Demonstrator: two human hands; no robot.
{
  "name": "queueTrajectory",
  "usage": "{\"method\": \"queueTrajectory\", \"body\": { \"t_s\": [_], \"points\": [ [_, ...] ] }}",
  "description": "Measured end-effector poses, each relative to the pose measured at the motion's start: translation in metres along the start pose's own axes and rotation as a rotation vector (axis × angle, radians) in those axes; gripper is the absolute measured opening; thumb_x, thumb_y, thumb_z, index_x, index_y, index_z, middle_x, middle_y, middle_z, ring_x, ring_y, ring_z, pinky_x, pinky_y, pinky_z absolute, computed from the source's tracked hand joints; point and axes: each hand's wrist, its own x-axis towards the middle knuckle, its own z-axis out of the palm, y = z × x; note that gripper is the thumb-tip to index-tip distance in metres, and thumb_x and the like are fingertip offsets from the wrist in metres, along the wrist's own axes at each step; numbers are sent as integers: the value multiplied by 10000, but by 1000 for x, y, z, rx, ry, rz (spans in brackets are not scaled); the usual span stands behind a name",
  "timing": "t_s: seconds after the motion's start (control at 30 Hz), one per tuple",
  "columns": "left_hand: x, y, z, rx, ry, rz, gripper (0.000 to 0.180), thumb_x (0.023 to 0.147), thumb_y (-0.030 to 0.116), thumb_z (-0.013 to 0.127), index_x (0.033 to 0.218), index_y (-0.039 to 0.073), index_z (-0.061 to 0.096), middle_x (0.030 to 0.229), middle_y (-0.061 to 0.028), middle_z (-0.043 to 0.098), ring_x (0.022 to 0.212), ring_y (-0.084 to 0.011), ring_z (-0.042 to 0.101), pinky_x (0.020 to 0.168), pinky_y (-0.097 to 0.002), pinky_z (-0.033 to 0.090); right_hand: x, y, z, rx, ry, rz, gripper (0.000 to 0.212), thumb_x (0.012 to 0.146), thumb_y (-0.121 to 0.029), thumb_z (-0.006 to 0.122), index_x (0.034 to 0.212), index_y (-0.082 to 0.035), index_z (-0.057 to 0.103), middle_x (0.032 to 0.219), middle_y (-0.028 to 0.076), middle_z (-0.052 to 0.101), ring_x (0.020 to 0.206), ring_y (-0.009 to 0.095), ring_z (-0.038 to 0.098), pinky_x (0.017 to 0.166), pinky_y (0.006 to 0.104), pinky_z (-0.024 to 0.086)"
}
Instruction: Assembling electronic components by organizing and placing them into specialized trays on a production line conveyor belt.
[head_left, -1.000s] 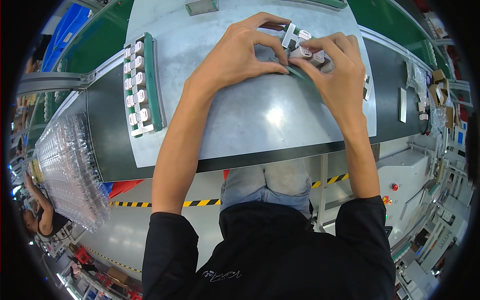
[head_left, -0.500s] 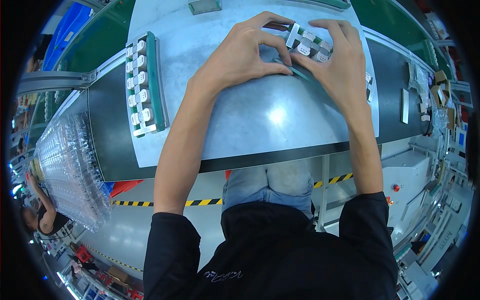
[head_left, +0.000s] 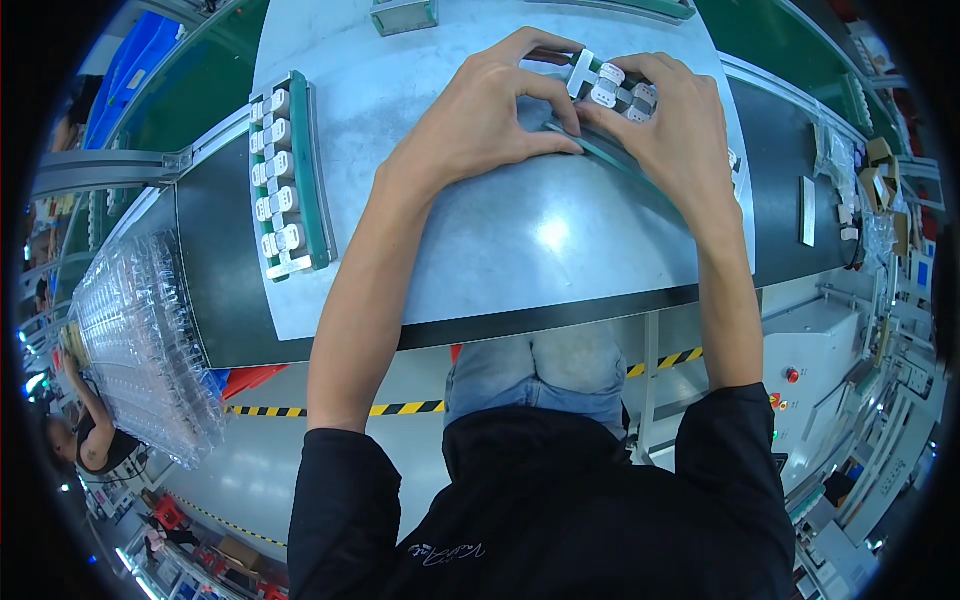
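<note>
A green rail fixture (head_left: 618, 163) lies slanted on the grey worktop, carrying a row of white plastic blocks (head_left: 607, 86) with grey pieces between them. My left hand (head_left: 490, 112) is closed around its left end, thumb on the near edge and fingers by the white T-shaped end piece (head_left: 580, 72). My right hand (head_left: 685, 125) grips the white blocks, its thumb on the near side and its fingertips on the far side. The right palm and wrist hide the rest of the row. A similar green rail fixture (head_left: 318, 190) with several white blocks stands at the left.
A grey metal block (head_left: 404, 16) sits at the back of the worktop (head_left: 480, 270). Another green fixture (head_left: 650, 8) lies at the far edge. To the right, a metal strip (head_left: 808, 211) rests on the dark table surface. Clear plastic trays (head_left: 150, 340) are stacked at the left.
My right fingers have drawn down and inward onto the far side of the white blocks. My left hand stays at the rail's left end. The view has shifted slightly.
</note>
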Motion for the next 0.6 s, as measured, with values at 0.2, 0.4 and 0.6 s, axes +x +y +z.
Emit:
{"method": "queueTrajectory", "body": {
  "t_s": [0.2, 0.4, 0.6],
  "points": [
    [1, 0, 0, -2, -3, -15, 157, 695, 134, 912, 806, 111, 804, 1364, -77, 639, 1256, -275, 632, 1062, -393, 523, -7, -3, 2, -9, 59, -19, 505, 722, -324, 916, 1107, -46, 744, 1025, 119, 715, 965, 291, 643, 893, 402, 443],
    [1, -1, 1, -1, 3, 14, 173, 689, 120, 910, 816, 97, 794, 1374, -102, 622, 1223, -322, 641, 980, -422, 570, -15, -7, -2, 52, 186, -116, 412, 689, -194, 933, 1028, -121, 711, 1047, 39, 608, 1057, 262, 541, 871, 405, 400],
    [0, -1, -1, -2, -1, -10, 163, 699, 133, 913, 810, 104, 798, 1374, -82, 636, 1245, -280, 639, 1044, -394, 533, -17, -5, 4, 46, 177, -162, 293, 714, -136, 906, 938, -128, 718, 1014, 11, 620, 1011, 236, 538, 848, 398, 371]
  ]
}}
